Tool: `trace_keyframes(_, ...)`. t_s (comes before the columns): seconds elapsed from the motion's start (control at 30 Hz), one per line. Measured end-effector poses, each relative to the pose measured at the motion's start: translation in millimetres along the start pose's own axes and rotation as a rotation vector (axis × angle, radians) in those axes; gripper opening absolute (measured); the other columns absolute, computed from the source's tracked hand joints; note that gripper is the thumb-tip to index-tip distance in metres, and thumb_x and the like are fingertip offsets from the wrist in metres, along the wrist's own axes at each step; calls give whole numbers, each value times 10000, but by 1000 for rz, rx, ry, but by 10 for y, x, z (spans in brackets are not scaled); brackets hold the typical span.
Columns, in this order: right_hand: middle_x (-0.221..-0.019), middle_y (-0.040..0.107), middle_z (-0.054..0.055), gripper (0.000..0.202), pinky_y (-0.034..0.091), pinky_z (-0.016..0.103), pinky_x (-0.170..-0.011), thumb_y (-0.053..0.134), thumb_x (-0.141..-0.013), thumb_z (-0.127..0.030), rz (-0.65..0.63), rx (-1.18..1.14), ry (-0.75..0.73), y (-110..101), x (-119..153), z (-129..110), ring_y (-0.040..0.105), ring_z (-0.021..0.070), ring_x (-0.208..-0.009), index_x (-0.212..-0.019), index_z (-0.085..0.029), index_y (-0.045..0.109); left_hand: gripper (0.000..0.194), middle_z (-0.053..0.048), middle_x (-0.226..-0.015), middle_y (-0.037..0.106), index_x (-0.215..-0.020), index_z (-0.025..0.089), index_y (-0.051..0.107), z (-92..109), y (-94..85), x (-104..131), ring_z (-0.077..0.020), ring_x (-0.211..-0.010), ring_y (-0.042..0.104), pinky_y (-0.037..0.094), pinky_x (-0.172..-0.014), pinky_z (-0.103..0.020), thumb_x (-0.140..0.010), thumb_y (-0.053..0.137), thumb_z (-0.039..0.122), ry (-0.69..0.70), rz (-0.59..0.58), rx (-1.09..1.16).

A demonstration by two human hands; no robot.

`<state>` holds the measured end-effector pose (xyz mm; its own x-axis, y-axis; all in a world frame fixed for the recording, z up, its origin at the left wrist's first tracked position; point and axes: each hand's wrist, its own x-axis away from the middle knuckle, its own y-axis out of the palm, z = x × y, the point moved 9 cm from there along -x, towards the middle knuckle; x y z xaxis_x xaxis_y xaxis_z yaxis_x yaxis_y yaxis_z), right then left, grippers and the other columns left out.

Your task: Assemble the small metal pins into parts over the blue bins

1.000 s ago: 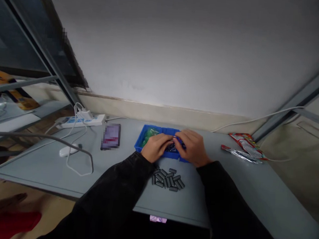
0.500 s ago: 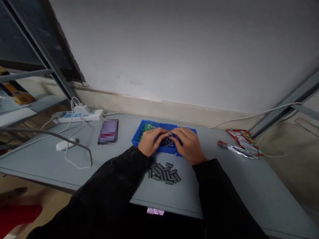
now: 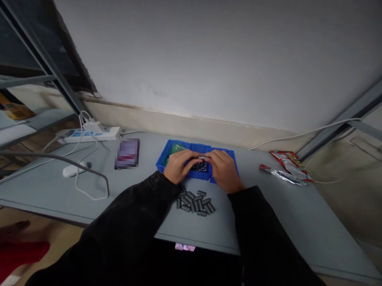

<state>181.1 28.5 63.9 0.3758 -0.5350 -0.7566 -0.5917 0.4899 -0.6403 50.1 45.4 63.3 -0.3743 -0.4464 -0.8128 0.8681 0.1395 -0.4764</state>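
Note:
My left hand (image 3: 178,165) and my right hand (image 3: 224,169) meet fingertip to fingertip above the blue bins. Between them they pinch a small grey piece (image 3: 202,158), largely covered by the fingers. Below it, the middle blue bin (image 3: 198,175) holds many small metal parts, perhaps screws. Green material (image 3: 177,148) lies in the left blue bin (image 3: 159,162). The right blue bin (image 3: 235,161) is mostly hidden by my right hand. Closer to me, a loose pile of short dark grey cylinders (image 3: 195,203) lies on the table.
On the left are a white power strip (image 3: 110,134) with cables, a white plug-like device (image 3: 75,170) and a blurred purple packet (image 3: 128,153). Red and silver wrappers (image 3: 289,165) lie at the right. Metal posts and the wall (image 3: 195,53) bound the table (image 3: 270,219).
The hands stay together over the middle bin, their fingers shifting slightly around the small grey piece. The whole view has tilted a little, so everything sits slightly higher.

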Motion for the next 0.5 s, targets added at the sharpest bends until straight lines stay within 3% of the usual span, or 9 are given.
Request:
trace_keyframes(0.13, -914, 697, 61, 222, 452, 364, -798, 423, -1047, -239, -16, -58, 27, -9, -9, -3, 628, 207, -875, -961, -188, 621, 142, -46, -958, 760, -1044, 167, 708, 13, -18, -5, -144, -871, 717, 563, -813, -283, -979, 638, 272, -7, 19, -5)
trace_keyframes(0.3, -1002, 699, 74, 196, 469, 372, -844, 473, -1034, -286, -5, -82, 57, -25, -7, -13, 633, 213, -921, -1148, -191, 601, 133, -38, -942, 754, -1043, 168, 704, -9, -34, -4, -136, -855, 712, 559, -807, -274, -985, 629, 261, -38, 39, -28)
trace_keyframes(0.5, -961, 694, 71, 199, 464, 362, -823, 431, -1045, -262, 1, -27, 43, 10, 11, 11, 631, 213, -902, -1029, -209, 622, 140, -40, -939, 753, -1031, 168, 705, -15, 2, -2, -142, -860, 710, 563, -808, -285, -985, 629, 276, -27, 9, -16)
